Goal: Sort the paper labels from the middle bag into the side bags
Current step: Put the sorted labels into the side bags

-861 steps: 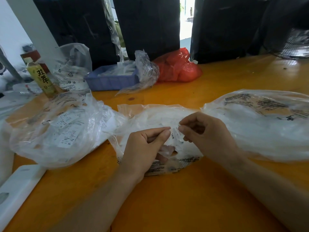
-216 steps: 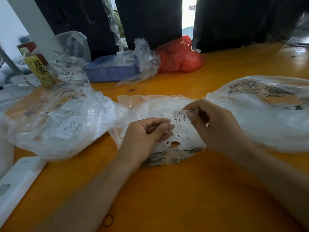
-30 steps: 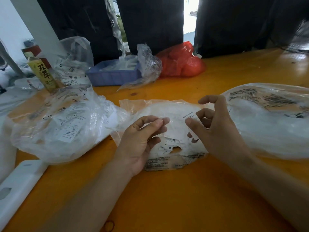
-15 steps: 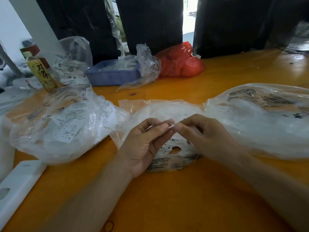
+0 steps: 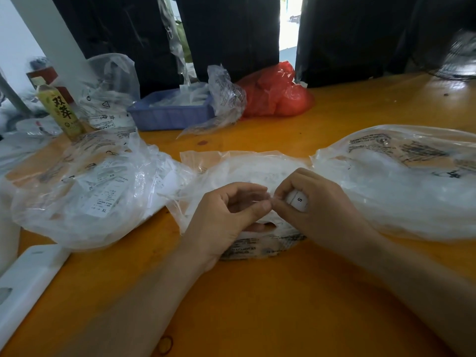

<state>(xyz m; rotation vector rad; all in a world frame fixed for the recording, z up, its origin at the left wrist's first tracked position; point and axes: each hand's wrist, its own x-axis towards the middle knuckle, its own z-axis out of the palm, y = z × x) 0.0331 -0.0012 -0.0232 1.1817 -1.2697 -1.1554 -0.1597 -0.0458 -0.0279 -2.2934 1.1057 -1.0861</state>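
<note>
Middle bag [image 5: 247, 166], table centre | our right hand [image 5: 316, 204] is pinching a label [image 5: 298, 200] marked S | our left hand [image 5: 226, 215] is pinching its edge, fingertips meeting.

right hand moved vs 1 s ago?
Yes. The right hand has closed in leftward over the middle bag, away from the right bag, and now pinches a label against the left hand.

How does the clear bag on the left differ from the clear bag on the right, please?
The left bag shows printed paper labels through its plastic, with XS and XL legible; the right bag shows only a hazy white mass, no label legible. The left bag's plastic is crumpled and peaked; the right bag's forms a smoother dome. Both are clear plastic with black print, lying on the orange table either side of the middle bag.
</note>
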